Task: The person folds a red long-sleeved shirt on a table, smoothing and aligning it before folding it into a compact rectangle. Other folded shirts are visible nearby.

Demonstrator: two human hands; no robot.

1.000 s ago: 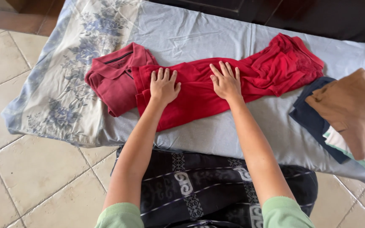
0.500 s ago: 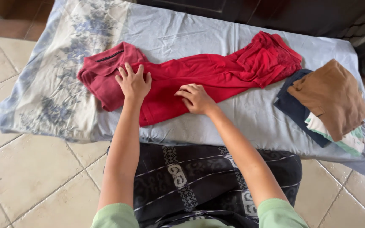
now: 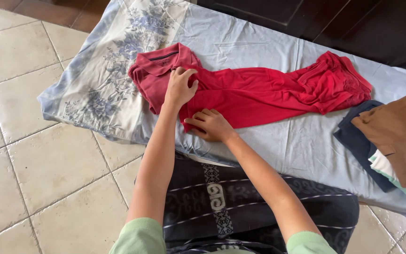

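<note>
While the left hand lies with fingers bent over the fold of the red shirt, the right hand pinches its near hem. That shirt stretches across the middle of a pale blue sheet over a low mattress; folded clothes sit at its right edge, beige tiles around.

Quick count: one long red polo shirt with a collar, stretched across the bed. One bed, covered by one pale blue sheet with a floral band at one end. Two bare hands, the left hand and the right hand, both on that shirt. Off to the side there's one stack of folded clothes, three pieces visible: one brown cloth on top, one navy cloth, one white-and-green cloth underneath.
</note>
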